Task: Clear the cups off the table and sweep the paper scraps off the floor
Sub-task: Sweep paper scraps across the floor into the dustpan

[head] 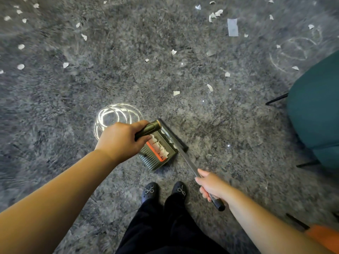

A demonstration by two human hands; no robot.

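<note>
Two bare arms are reaching out from the bottom of the view, over black trousers and two dark shoes [165,191] that are standing on the grey floor [55,107]. Left hand [121,139] is holding the black handle [148,128] of a dustpan, with its fingers [142,123] curling tight around it. Just beyond and below those fingers, the dustpan [157,153] is sitting on the floor, and torn white bits are lying inside it by an orange comb strip. Right hand [211,186] is gripping the broom stick [185,156], its fingers wrapping closed around the stick near the black end grip. The stick is running up and to the left from those fingers to the dark broom head [174,133], which is pressing against the far edge of the dustpan. Paper scraps [176,93] are lying all over the floor well beyond both sets of fingers, many of them far up at the top. One bigger grey strip [232,27] is lying among them. To the right of the right fingers, a green chair [315,114] is standing on thin black legs. Bright light rings are shining on the floor just past the left fingers.
</note>
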